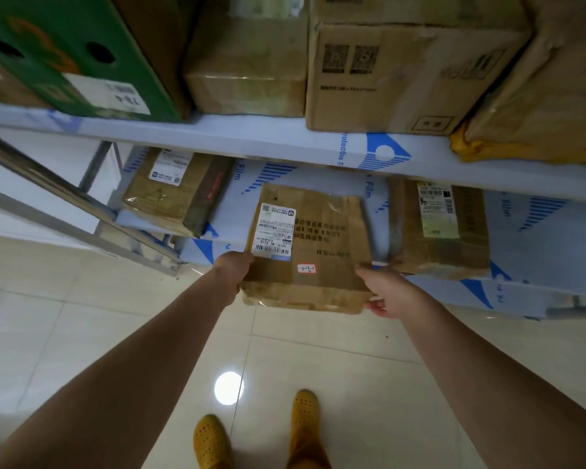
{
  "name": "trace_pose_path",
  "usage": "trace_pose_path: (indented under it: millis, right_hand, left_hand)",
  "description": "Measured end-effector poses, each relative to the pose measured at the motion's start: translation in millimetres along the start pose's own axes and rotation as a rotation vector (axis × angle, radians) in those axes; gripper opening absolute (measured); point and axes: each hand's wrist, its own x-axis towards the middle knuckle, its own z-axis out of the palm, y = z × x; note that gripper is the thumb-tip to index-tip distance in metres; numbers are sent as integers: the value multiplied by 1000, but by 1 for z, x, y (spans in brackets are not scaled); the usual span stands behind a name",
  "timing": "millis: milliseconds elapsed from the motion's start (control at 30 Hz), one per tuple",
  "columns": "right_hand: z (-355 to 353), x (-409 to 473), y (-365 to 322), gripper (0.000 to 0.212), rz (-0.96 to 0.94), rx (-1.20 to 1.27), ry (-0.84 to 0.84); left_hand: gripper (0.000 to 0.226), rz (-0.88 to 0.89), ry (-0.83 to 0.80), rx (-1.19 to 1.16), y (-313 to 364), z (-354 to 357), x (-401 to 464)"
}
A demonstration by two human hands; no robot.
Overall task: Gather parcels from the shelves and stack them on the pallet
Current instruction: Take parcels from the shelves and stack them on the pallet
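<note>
A person stands before a set of shelves, both bare arms stretched forward, holding a flat brown cardboard parcel (307,252) at the front edge of the lower shelf (538,231). The left hand (234,269) clasps the parcel's near left corner, its fingers curled around the side and mostly hidden beneath the cardboard; the right hand (384,292) clamps the near right corner, thumb on top and fingers wrapped underneath. The parcel tilts toward the person, its near end jutting out past the shelf over the tiled floor (82,333), while its far end sits above the shelf; whether that end touches the shelf cannot be told. A white shipping label (274,231) covers the parcel's top left and a small pink sticker (306,268) lies near its front edge. Left of the parcel on the same shelf rests a taped brown box (180,191); right of it, another labelled box (440,228). Above the parcel, the upper shelf (251,140) carries a green carton (65,52) and a large brown carton (403,72). Below the parcel, yellow perforated shoes (261,431) show on the floor
</note>
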Motion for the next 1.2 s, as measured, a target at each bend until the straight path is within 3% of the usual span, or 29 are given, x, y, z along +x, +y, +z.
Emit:
trace_pose_path:
  millis: [267,533,733,1000,1200]
  right_hand:
    - [19,-72,10,61,63,-141,-192]
    - [70,-174,7,33,-29,-199,-373]
    - [149,-258,1,30,-151,-382,-439]
    - [270,-388,6,9,-359,-494,-533]
    - [371,-466,27,9,-536,-704,-551]
  left_hand:
    - [26,0,-134,-64,-26,-73,-35]
    - [27,59,-78,-200,-81,-189,-90]
    - [10,20,72,-402,-141,-299,-144]
    - [7,77,262,-609,-226,-448,-213]
    - [11,38,377,-771,-312,-538,-253]
